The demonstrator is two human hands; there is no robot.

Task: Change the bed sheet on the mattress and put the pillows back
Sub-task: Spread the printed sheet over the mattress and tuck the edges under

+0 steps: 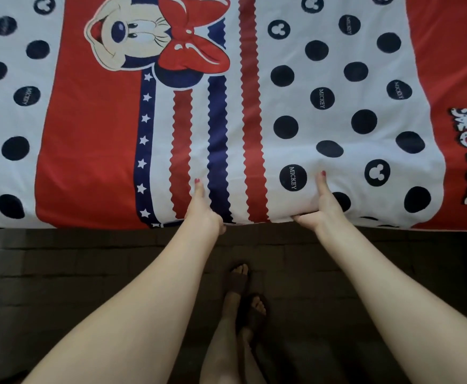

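The red, white and blue bed sheet (226, 112) lies spread flat over the mattress, so I think the new sheet is already on. The left hand (203, 210) and the right hand (323, 209) each hold its near edge, thumbs on top and fingers curled under. The edge hangs just above the dark floor (74, 273), where 2 bare feet stand. I see no pillows here, so tucking and pillows seem left to do.

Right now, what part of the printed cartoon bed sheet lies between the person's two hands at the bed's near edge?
In the head view, between the left hand and right hand, the printed cartoon bed sheet shows a navy wavy stripe, white, then a red wavy stripe; nothing rests there.
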